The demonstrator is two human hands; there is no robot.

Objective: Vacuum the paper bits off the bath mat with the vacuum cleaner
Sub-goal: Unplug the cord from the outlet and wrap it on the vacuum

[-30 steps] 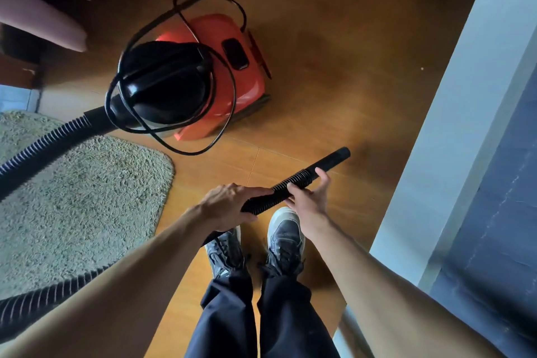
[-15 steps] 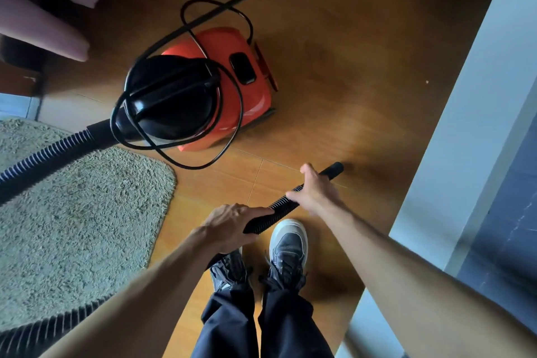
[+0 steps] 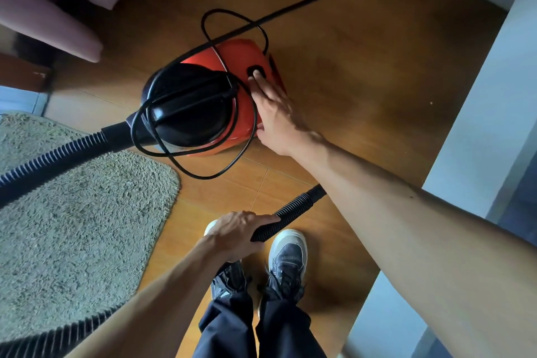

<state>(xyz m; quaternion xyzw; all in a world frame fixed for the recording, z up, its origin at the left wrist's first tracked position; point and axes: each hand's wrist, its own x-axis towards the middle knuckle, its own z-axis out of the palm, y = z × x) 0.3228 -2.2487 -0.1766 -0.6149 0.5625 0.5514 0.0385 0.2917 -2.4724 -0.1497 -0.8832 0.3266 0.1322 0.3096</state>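
Wooden floor (image 3: 363,81) held the vacuum cleaner (image 3: 238,58) beside the bath mat (image 3: 72,227). Straight fingers (image 3: 258,81) of the right hand (image 3: 276,113) pressed its switch (image 3: 251,70); the left hand (image 3: 235,234) gripped the hose (image 3: 290,209). Step looked like switching on; next, likely hose to mat.

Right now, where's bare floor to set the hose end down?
Widest bare patch: wood floor between the vacuum cleaner and the white wall. Smaller one between the curtain and the power cord. Crowded: cord loops by the bath mat corner; narrow strip between mat and shoes; the left hand holds the hose there.
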